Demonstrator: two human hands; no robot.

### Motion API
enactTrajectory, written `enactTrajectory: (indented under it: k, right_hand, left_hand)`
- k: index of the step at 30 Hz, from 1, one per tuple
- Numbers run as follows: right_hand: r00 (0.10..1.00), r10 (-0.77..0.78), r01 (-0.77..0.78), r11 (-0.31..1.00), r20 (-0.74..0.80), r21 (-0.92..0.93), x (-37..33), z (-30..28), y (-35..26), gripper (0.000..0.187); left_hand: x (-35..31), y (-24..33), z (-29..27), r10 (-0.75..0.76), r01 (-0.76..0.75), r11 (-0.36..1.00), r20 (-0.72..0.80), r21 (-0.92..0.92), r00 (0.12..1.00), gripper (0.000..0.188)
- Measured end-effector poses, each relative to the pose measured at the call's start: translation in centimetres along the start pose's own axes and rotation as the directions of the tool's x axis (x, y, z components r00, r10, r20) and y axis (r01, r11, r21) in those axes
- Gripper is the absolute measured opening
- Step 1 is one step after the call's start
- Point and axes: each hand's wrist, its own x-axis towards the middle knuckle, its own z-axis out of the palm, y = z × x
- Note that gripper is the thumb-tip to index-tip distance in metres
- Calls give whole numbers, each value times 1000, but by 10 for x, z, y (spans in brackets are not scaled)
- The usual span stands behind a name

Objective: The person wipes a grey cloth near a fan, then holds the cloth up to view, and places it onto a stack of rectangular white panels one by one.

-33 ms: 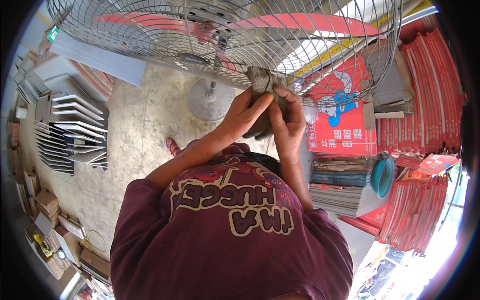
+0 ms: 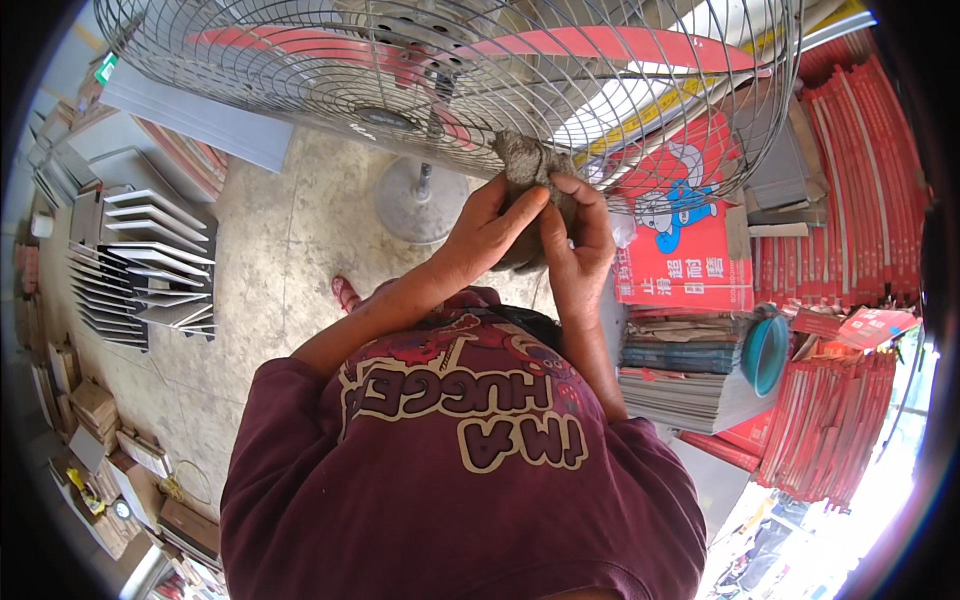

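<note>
A large standing fan with red blades sits behind a round wire guard (image 2: 300, 90) just in front of me, and its round metal base (image 2: 420, 200) rests on the concrete floor. A dirty grey cloth (image 2: 522, 160) is pressed against the lower rim of the guard. My left hand (image 2: 490, 225) grips the cloth from the left with the fingers wrapped over it. My right hand (image 2: 580, 240) pinches the same cloth from the right, the thumb and fingers closed on it. Both hands touch each other around the cloth.
Grey flat panels (image 2: 150, 260) stand in rows on the floor at left, with small cardboard boxes (image 2: 100, 420) below them. At right are a red printed box (image 2: 690, 240), stacked red packs (image 2: 850, 200), a pile of papers (image 2: 680, 385) and a teal bowl (image 2: 768, 352).
</note>
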Motion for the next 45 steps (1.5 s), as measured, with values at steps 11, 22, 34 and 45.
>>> enactTrajectory:
  k: [11,22,34,45]
  right_hand:
    - [942,-333,316,923,-44,-219,2,-8,-15,30]
    - [997,54,-49,994,-54,95,-1,-12,8,26]
    - [971,238,-235,965,-12,113,-7,-32,31,28]
    - [993,22,3,976,-116,216,-4,-37,-27,31]
  left_hand:
    - [-10,25,12,161,-167,983,81,80,984,38]
    - [-18,-18,14,67,-69,992,27,104,997,38]
    - [-20,-37,12,-86,65,986,131,154,988,36]
    - [-27,5,23,212,-251,961,264,120,941,62]
